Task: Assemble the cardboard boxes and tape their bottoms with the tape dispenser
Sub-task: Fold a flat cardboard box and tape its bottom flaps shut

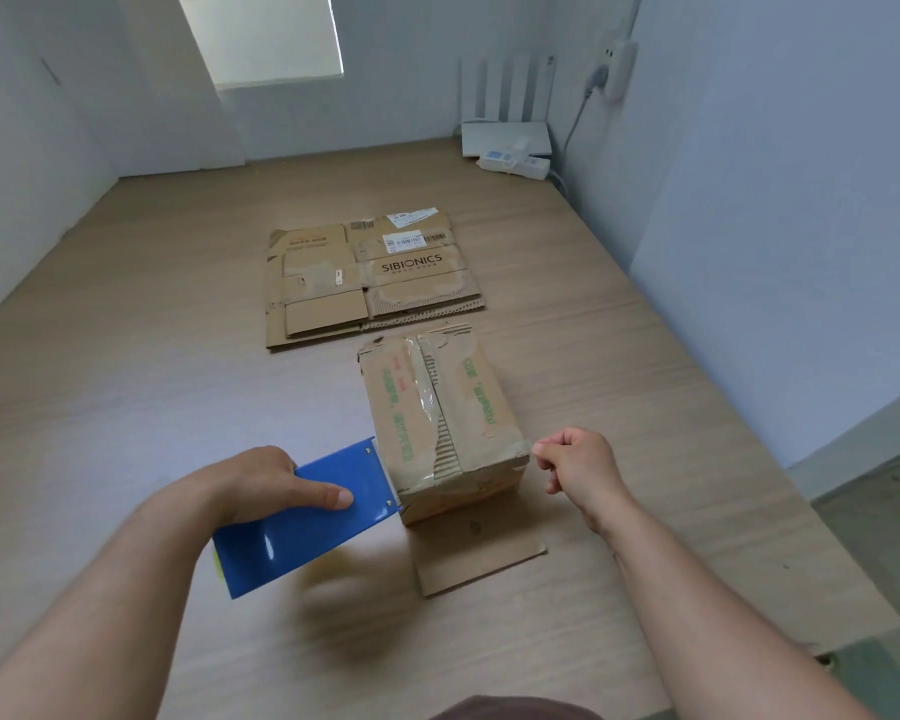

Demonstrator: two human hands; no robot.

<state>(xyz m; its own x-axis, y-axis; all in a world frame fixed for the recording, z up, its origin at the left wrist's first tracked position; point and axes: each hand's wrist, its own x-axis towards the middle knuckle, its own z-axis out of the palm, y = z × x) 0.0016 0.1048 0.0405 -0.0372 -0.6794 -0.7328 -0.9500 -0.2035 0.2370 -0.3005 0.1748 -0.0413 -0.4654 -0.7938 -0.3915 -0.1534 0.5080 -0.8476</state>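
Pale wood-grain floor (126, 407) fills a small white-walled room. The left hand (261, 485) grips the blue tape dispenser (307, 522), whose toothed end touches the near left edge of the cardboard box (437, 407). The right hand (578, 465), fingers curled on nothing visible, sits just beside the box's near right corner. The box's long axis and taped seam run away from the person. Flattened boxes (370, 278) lie beyond it.

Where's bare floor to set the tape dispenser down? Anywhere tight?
Widest bare floor: left of the box and flat cardboard, out to the left wall. Narrower strip between the box and the right wall. Tight: the gap between box and flat cardboard, the flap at the box's near side, the far right corner with router and power strip.
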